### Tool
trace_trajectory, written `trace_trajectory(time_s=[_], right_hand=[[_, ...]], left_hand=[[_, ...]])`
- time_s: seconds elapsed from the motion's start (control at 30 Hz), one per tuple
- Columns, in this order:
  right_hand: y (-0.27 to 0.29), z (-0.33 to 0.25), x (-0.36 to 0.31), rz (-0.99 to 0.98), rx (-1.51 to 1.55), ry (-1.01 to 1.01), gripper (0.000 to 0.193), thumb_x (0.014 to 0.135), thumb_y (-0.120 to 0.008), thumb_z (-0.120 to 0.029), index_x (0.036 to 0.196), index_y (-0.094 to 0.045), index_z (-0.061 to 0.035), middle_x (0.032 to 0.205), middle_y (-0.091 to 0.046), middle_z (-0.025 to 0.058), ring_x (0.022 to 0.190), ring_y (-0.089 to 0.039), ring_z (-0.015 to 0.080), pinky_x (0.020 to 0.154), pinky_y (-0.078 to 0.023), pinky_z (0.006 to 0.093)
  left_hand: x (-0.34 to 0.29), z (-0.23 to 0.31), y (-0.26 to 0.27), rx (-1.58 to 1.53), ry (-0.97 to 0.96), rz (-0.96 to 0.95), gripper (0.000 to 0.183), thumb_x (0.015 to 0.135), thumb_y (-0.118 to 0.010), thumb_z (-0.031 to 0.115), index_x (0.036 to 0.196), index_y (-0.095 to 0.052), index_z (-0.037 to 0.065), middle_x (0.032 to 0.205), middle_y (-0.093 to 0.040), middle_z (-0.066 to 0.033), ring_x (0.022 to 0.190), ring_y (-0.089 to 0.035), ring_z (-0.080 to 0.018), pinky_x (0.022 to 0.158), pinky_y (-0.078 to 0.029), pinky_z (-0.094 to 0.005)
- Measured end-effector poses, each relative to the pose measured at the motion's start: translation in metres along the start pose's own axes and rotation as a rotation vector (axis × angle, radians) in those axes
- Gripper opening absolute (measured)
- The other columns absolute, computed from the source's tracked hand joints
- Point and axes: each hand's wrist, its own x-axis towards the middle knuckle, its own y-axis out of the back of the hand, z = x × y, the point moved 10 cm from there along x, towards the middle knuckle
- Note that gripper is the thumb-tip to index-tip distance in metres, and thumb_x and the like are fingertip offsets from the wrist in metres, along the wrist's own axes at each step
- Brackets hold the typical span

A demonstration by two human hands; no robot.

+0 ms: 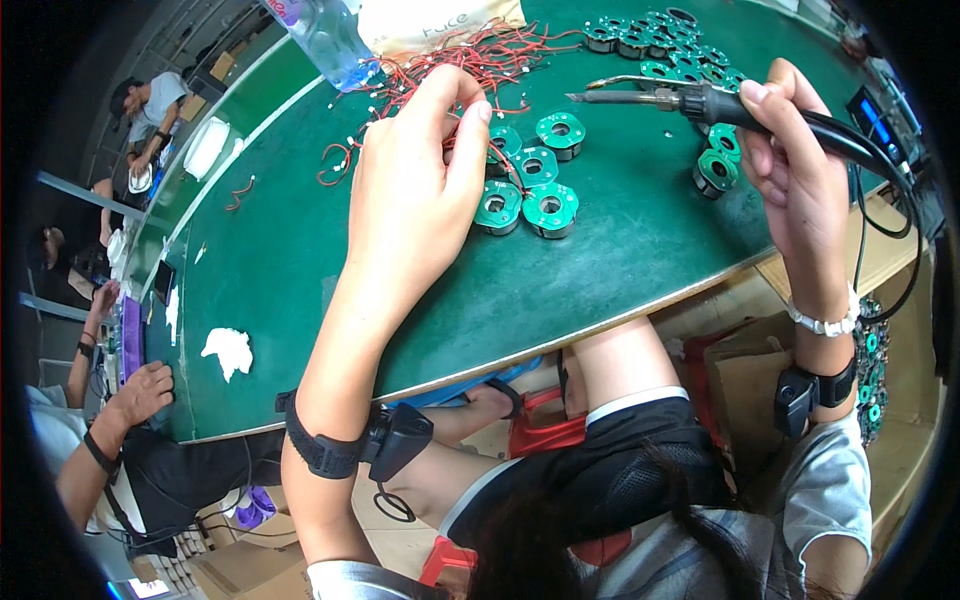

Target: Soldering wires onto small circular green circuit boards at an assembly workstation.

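Note:
My left hand (415, 185) reaches over the table, its thumb and index finger bent together in a pinch. A thin red and black wire (512, 172) runs from behind the thumb to a small round coil with a green circuit board (550, 208); the exact grip is hidden behind the fingers. Several similar coils stand beside it. In my right hand (795, 150) is a soldering iron (700, 103), its tip pointing left above the table. A thin, bent metal strand (630, 80) lies alongside the iron's tip.
Beyond my left hand lies a heap of red wires (480, 60), with a plastic bottle (325, 45) and a pale bag (430, 22) behind. More coils (660, 40) cluster at the far right. White crumpled tissue (228, 352) lies on the green table (290, 270). Other people sit at left.

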Motion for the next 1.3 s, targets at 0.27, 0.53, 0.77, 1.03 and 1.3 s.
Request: trace_trajectory(time_s=[0.27, 0.53, 0.77, 1.03, 1.3], right_hand=[[-0.012, 0.004, -0.009, -0.033, -0.045, -0.078, 0.018, 0.085, -0.055, -0.015, 0.072, -0.042, -0.0115, 0.049, -0.038, -0.0051, 0.039, -0.027, -0.0005, 0.035, -0.016, 0.0158], [-0.012, -0.002, -0.021, -0.019, -0.026, -0.106, 0.021, 0.082, -0.06, -0.016, 0.069, -0.044, -0.0123, 0.049, -0.04, -0.0057, 0.039, -0.032, -0.0014, 0.034, -0.016, 0.0156], [-0.009, -0.008, -0.027, -0.003, -0.006, -0.087, 0.018, 0.082, -0.057, -0.015, 0.073, -0.043, -0.0107, 0.048, -0.036, -0.0065, 0.038, -0.031, -0.0007, 0.034, -0.017, 0.0157], [0.016, -0.027, -0.036, 0.027, -0.037, -0.027, 0.018, 0.086, -0.051, -0.018, 0.075, -0.039, -0.0108, 0.045, -0.032, -0.0063, 0.036, -0.024, 0.0002, 0.034, -0.016, 0.0163], [0.021, -0.038, -0.04, 0.036, 0.015, -0.035, 0.021, 0.086, -0.051, -0.018, 0.073, -0.037, -0.0113, 0.045, -0.031, -0.0059, 0.036, -0.022, 0.0003, 0.034, -0.015, 0.016]], left_hand=[[-0.001, -0.007, 0.001, -0.012, 0.036, 0.016, 0.012, 0.086, -0.048, 0.012, 0.088, -0.048, 0.0, 0.051, -0.049, -0.0134, 0.042, -0.044, -0.0222, 0.046, -0.034, -0.0354], [-0.003, -0.014, -0.002, -0.105, 0.062, -0.034, 0.014, 0.09, -0.048, 0.018, 0.089, -0.05, 0.004, 0.052, -0.03, 0.0057, 0.051, -0.024, -0.0038, 0.046, -0.019, -0.0251], [-0.003, -0.019, -0.013, -0.259, 0.046, -0.237, 0.015, 0.091, -0.047, 0.019, 0.09, -0.049, 0.004, 0.059, -0.031, 0.0062, 0.056, -0.027, -0.0031, 0.048, -0.022, -0.0232], [-0.006, -0.005, -0.005, -0.106, -0.033, -0.204, 0.017, 0.088, -0.046, 0.016, 0.085, -0.045, -0.001, 0.057, -0.047, -0.0125, 0.05, -0.044, -0.0239, 0.051, -0.036, -0.036], [-0.008, 0.003, -0.002, 0.187, 0.005, -0.064, 0.016, 0.088, -0.047, 0.017, 0.095, -0.044, 0.003, 0.057, -0.053, -0.0162, 0.059, -0.057, -0.0351, 0.056, -0.041, -0.0431]])
